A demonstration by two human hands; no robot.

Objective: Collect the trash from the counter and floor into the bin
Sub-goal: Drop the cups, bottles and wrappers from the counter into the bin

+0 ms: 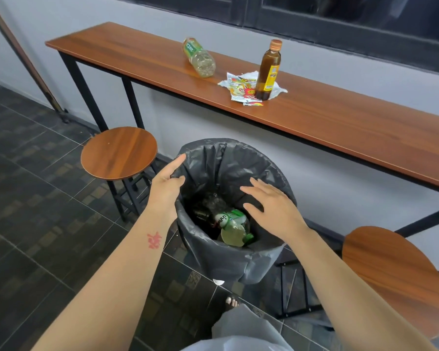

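Observation:
A bin point(213, 259) lined with a dark grey bag stands on the floor below the counter point(340, 122). Inside it lie a clear plastic bottle with a green label point(232, 224) and darker trash. My left hand point(166, 179) touches the bag's left rim, fingers spread. My right hand point(269, 202) hovers open over the bin's mouth, holding nothing. On the counter a clear bottle with a green label point(199, 58) lies on its side. A brown glass bottle point(268, 70) stands upright on colourful crumpled wrappers point(240, 88).
A round wooden stool point(119, 152) stands left of the bin, another stool point(395, 277) at the right. A small white scrap point(218, 282) lies on the dark tiled floor in front of the bin. My foot point(232, 301) is just below it.

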